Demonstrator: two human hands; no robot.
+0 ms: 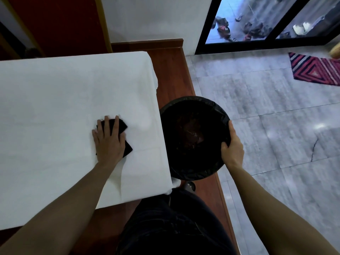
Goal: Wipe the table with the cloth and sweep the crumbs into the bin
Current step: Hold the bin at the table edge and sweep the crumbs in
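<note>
A dark cloth (122, 126), folded and creased, lies on the white-covered table (64, 92) toward its right edge, pinned under the person's left hand (108, 139), which presses flat on it, fingers spread and pointing toward the far edge, the bare forearm running back toward the near edge. Corners of the cloth show past the fingertips and beside the thumb. Just off the table's right edge sits a round bin (193, 115) lined with a black bag, its mouth open upward, some reddish-brown matter dim at the bottom. The right hand (232, 146) grips the bin's right rim, thumb curled inside and fingers wrapped outside. The bin stands on a brown wooden platform (173, 70) that runs beside the table; the white covering hangs over the table's right edge, close to the bin's rim. No crumbs can be made out on the bright covering. To the right lies a grey tiled floor (266, 100) with a red patterned mat (316, 70), and a black-framed glass door (272, 21) beyond.
</note>
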